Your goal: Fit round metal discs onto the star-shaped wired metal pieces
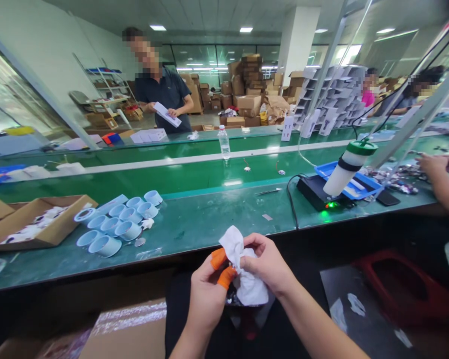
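My right hand (pixel 267 262) is closed on a crumpled white cloth (pixel 252 286), in front of the bench edge and above my lap. Orange finger covers sit on the thumb and index finger of my left hand (pixel 209 289). Those fingertips are pinched against the cloth, around something small that the cloth mostly hides. Beneath the cloth shows a dark, shiny bit of something on my lap, too covered to name. To the left on the bench stand several light blue plastic cups (pixel 105 245), with a small white piece (pixel 147 224) beside them.
A cardboard box (pixel 56 234) of white parts lies on the left. Tweezers (pixel 268 191) and a black box (pixel 310 192) with a green light are ahead, near a blue tray (pixel 366 189). A water bottle (pixel 223 143) stands farther back. A co-worker's hands (pixel 436 167) are at right.
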Available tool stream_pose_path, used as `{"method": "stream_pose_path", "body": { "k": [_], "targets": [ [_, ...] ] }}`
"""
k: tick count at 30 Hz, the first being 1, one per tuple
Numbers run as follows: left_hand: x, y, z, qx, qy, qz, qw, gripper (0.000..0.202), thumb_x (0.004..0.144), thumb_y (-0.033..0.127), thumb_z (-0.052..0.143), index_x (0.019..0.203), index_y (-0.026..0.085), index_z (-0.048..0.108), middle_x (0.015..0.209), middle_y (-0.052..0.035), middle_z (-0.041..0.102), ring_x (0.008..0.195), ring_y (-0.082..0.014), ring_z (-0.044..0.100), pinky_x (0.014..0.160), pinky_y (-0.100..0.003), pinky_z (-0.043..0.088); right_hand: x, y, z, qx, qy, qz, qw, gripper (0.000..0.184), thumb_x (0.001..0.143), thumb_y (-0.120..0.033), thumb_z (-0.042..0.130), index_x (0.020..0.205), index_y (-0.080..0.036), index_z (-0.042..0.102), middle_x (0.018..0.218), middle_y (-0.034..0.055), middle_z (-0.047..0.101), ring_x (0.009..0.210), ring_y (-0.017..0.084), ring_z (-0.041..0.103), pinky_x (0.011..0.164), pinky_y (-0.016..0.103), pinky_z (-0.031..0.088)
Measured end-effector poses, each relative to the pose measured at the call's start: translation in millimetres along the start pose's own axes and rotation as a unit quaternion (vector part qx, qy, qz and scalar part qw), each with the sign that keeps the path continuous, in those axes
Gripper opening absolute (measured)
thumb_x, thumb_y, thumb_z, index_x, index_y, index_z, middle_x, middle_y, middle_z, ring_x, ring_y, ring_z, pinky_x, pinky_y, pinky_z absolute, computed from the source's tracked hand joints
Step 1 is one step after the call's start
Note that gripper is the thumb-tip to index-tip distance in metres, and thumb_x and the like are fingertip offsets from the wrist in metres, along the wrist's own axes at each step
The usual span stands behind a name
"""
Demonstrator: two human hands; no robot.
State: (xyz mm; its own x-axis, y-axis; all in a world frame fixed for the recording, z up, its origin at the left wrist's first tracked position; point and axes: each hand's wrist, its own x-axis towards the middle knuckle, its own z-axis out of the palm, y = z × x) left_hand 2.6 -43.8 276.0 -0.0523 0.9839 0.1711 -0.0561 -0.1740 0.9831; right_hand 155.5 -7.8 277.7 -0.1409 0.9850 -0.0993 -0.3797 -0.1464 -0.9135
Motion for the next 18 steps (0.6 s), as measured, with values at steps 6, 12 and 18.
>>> {"method": "stream_pose_path", "body": {
  "k": [6, 12, 18],
  "targets": [
    [-1.4, -0.4, 0.1, -0.004, -0.019, 0.0, 1.0, 0.028, 0.079, 0.022, 0.079, 0.107, 0.026, 0.081, 0.108, -0.0071, 0.075, 0.098, -0.0234, 0.072, 0.084, -0.029, 0.06, 3.0, 3.1, -4.4, -0.01, 0.01, 0.004, 1.0, 0.04, 0.053, -0.034, 0.097, 0.074, -0.018, 0.067, 0.073, 0.0003, 0.07, 0.066, 0.014, 0.061, 0.062, 0.025, 0.047],
    [0.3, -13.4, -7.2, -0.017, -0.03, -0.04, 0.999, 0.033, 0.081, 0.024, 0.078, 0.113, 0.023, 0.079, 0.115, -0.0093, 0.075, 0.105, -0.0271, 0.07, 0.089, -0.032, 0.058, 1.9, 6.3, -2.9, -0.037, 0.008, -0.016, 0.999, 0.046, 0.045, -0.026, 0.098, 0.079, -0.019, 0.068, 0.08, 0.0009, 0.072, 0.074, 0.017, 0.064, 0.068, 0.027, 0.05],
    [-2.3, -25.3, -7.0, -0.097, -0.034, -0.067, 0.992, 0.038, 0.079, 0.024, 0.081, 0.117, 0.02, 0.078, 0.121, -0.0116, 0.073, 0.111, -0.0304, 0.067, 0.092, -0.035, 0.055, 0.5, 5.2, -2.9, -0.04, 0.025, -0.023, 0.999, 0.035, 0.054, -0.033, 0.095, 0.073, -0.019, 0.068, 0.075, 0.0016, 0.071, 0.069, 0.017, 0.063, 0.066, 0.029, 0.05]
  ]
}}
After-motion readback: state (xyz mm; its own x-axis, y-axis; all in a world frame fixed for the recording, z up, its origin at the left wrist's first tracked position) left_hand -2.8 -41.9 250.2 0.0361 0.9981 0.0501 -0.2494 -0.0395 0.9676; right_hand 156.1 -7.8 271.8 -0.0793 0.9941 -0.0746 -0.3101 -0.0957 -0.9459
